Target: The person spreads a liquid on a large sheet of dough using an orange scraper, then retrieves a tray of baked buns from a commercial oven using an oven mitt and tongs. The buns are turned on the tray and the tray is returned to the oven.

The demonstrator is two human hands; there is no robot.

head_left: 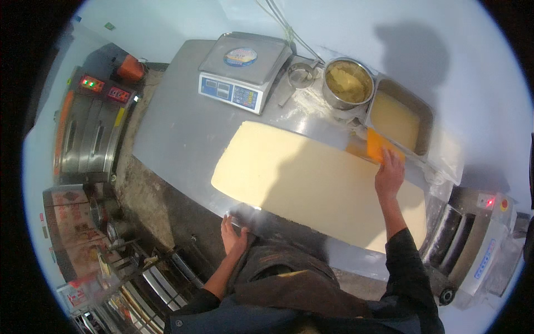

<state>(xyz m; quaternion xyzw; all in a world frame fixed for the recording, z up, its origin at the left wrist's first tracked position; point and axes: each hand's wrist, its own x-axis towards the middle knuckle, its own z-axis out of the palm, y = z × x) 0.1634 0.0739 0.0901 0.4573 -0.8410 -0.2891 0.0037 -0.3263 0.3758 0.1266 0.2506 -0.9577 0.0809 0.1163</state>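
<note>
A long sheet of pale yellow dough (pixel 322 183) lies flat on the metal table (pixel 172 117), its right half in shadow. My right hand (pixel 390 173) is closed on an orange dough scraper (pixel 380 146), at the dough's far edge toward the right. The scraper's blade points away from me, next to a rectangular metal pan (pixel 425 119) with pale yellow liquid in it. At the near edge of the table, left of my body, is my left hand (pixel 235 238). Its thumb stands apart from the fingers, and I make out nothing held in it.
A digital scale (pixel 239 67) stands at the back, beside a small metal cup (pixel 301 75) and scattered flour. A steel pot (pixel 348 83) holds a yellow mass. On the right is a machine with rollers (pixel 473 245); on the left are an oven (pixel 89 133) and a tray rack (pixel 161 286).
</note>
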